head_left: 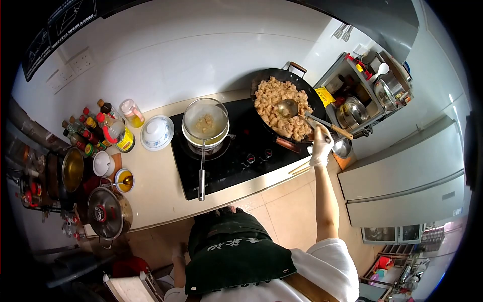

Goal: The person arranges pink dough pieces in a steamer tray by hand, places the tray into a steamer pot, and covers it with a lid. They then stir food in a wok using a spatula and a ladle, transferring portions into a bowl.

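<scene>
My right hand (322,146), in a thin pale glove, is closed round the handle of a metal ladle (288,107). The ladle's bowl rests among browned meat chunks (279,95) in a large black wok (318,103). Close by that hand, a second utensil with a wooden handle (343,132) leans over the wok's right rim. On the left burner, a fine-mesh strainer (202,176) lies across a white pot (201,143), with some small pale bits in its mesh. My left hand (179,250) hangs low beside the apron, dim, its fingers not clear.
Sauce bottles (121,133), a white lidded dish (157,132) and a lidded steel pot (108,214) stand on the left counter. The black cooktop (236,176) carries both vessels. At right are a rack (375,118) of bowls and a white fridge (402,171).
</scene>
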The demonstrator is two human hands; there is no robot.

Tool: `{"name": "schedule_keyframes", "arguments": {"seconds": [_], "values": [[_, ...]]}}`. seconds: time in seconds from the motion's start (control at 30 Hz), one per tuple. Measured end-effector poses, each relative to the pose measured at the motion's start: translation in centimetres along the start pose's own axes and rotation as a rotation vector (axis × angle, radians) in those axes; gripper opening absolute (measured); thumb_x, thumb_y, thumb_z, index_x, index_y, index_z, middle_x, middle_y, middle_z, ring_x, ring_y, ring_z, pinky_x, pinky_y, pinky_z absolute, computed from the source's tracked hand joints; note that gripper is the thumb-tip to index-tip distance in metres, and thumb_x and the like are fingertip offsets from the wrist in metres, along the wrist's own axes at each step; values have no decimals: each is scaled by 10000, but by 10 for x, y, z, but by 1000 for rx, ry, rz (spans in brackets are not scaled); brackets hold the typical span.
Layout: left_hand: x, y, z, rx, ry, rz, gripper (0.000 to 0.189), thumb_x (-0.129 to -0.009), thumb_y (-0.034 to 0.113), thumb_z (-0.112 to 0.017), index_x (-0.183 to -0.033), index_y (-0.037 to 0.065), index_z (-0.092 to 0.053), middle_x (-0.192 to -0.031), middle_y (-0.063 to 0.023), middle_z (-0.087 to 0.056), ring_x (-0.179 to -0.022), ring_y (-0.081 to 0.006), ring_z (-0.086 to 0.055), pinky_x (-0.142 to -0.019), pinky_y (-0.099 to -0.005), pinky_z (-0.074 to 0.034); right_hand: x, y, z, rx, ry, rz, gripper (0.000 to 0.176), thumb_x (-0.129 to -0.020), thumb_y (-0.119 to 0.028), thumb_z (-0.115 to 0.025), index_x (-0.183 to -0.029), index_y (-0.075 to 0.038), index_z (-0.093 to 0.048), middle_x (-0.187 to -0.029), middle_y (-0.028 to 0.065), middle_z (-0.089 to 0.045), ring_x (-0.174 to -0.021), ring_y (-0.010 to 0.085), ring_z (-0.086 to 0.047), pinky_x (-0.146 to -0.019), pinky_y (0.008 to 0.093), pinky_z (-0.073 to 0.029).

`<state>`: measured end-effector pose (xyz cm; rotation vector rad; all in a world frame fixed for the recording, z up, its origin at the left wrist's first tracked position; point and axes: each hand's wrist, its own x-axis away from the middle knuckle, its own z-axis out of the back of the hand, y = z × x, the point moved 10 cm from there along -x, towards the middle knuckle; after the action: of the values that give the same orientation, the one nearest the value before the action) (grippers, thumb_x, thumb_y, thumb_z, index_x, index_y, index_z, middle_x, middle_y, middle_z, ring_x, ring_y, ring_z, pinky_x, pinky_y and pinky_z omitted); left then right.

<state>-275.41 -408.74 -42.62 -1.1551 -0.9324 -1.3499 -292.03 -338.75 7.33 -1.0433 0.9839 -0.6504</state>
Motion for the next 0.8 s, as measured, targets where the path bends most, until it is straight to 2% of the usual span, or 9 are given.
{"name": "schedule_keyframes", "arguments": {"seconds": [0.07, 0.1, 0.17, 0.3, 0.33, 0.43, 0.5, 0.73, 0.8], "values": [[14, -4, 7, -30, -3, -15, 639, -917, 324, -600, -1486, 297, -309, -1507, 64, -308, -1369, -183, -329, -1073, -359, -356, 20, -52, -25, 350, -179, 422, 216, -895, -41, -627, -1100, -80, -683, -927, 80, -704, -789, 167, -654, -748, 285, -516], [27, -10, 17, -48, 0, -25, 650, -918, 329, -600, -1492, 298, -296, -1514, 65, -295, -1376, -184, -317, -1078, -360, -349, 31, -70, -35, 403, -270, 544, 275, -875, -19, -636, -1140, -93, -657, -957, 102, -693, -830, 192, -655, -784, 313, -508], [49, -17, 28, -77, 0, -28, 673, -918, 339, -599, -1503, 301, -268, -1529, 67, -268, -1389, -185, -294, -1089, -361, -333, 34, -67, -37, 476, -247, 578, 322, -866, -3, -635, -1174, -99, -638, -960, 99, -685, -825, 175, -644, -786, 307, -501], [-16, 2, -8, -27, 20, 40, 760, -893, 397, -620, -1523, 313, -203, -1556, 67, -216, -1419, -204, -235, -1113, -383, -290, -3, -2, -4, -143, 142, 36, 141, -891, -56, -610, -978, -28, -716, -806, 35, -684, -720, 103, -609, -701, 240, -492], [-15, 3, -9, -33, 16, 35, 775, -886, 407, -627, -1524, 314, -197, -1557, 67, -212, -1423, -205, -226, -1114, -390, -285, -1, 2, 1, -223, 211, -99, 154, -887, -107, -605, -939, -15, -717, -809, 58, -697, -659, 107, -634, -615, 232, -520], [3, -1, 3, -44, 2, 20, 812, -868, 428, -645, -1526, 316, -181, -1562, 69, -198, -1431, -200, -203, -1118, -408, -269, -1, 57, 2, -327, 252, -408, 167, -871, -147, -612, -903, -19, -714, -767, 86, -695, -591, 122, -647, -530, 232, -536], [29, -6, 18, -43, -17, 7, 829, -862, 430, -653, -1527, 316, -170, -1564, 73, -184, -1433, -187, -190, -1120, -416, -260, -4, 80, 3, -354, 260, -450, 164, -863, -149, -616, -894, -10, -696, -718, 98, -681, -543, 153, -640, -492, 239, -545], [4, -4, 16, 32, 141, 150, 494, -931, 281, -567, -1398, 216, -421, -1409, 33, -419, -1263, -184, -409, -984, -360, -390, -7, 105, 14, -343, 307, -552, 188, -888, -143, -576, -921, -3, -697, -678, 88, -670, -530, 149, -625, -497, 239, -543], [3, -17, 28, 54, 419, 392, 404, -949, 237, -537, -1347, 182, -493, -1351, 22, -485, -1204, -182, -464, -942, -339, -419, -9, 113, 15, -346, 292, -590, 191, -890, -144, -573, -922, -1, -696, -682, 92, -670, -526, 153, -624, -494, 239, -544]]}}
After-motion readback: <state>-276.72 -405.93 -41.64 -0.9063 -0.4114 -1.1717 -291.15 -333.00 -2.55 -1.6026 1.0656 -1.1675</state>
